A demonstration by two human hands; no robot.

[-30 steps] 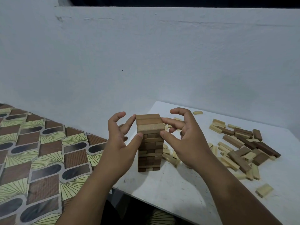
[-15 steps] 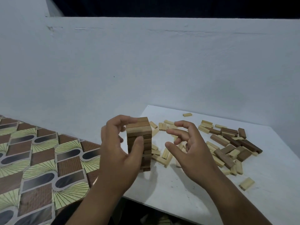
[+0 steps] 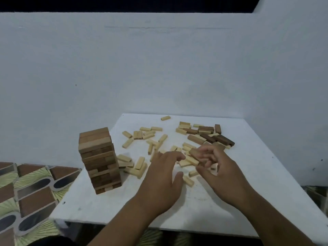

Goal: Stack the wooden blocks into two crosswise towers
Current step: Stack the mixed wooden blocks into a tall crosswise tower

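One tall crosswise tower of brown wooden blocks [image 3: 100, 160] stands near the left corner of the white square table [image 3: 110, 208], upright, layers alternating in direction, top layer of three blocks lying flush. No hand touches it.

Right of the tower, a scatter of small pale wooden blocks [image 3: 142, 134] covers the middle of the table, most lying flat, a few overlapping. A short row of them [image 3: 135, 167] lies just beside the tower's base. Farther back and to the right, a heap of larger dark brown wooden blocks [image 3: 211, 135] lies mixed with pale ones. One lone pale block [image 3: 165, 118] sits apart near the far edge.

Left hand [image 3: 162, 181] is over the table right of the tower, back of the hand up, fingers [image 3: 174, 156] loosely curled over the loose pale blocks and holding nothing that can be seen; thumb spread toward the right.

Right hand [image 3: 219, 172] is just beside it, over the middle of the scatter. Its fingers curl round a brown wooden block [image 3: 196, 153], which sticks out to the left, tilted. Motion blur here; exact finger placement unclear.

Grey-white wall [image 3: 159, 68] behind the table. Patterned floor covering in brown, green and black [image 3: 30, 194] at lower left.
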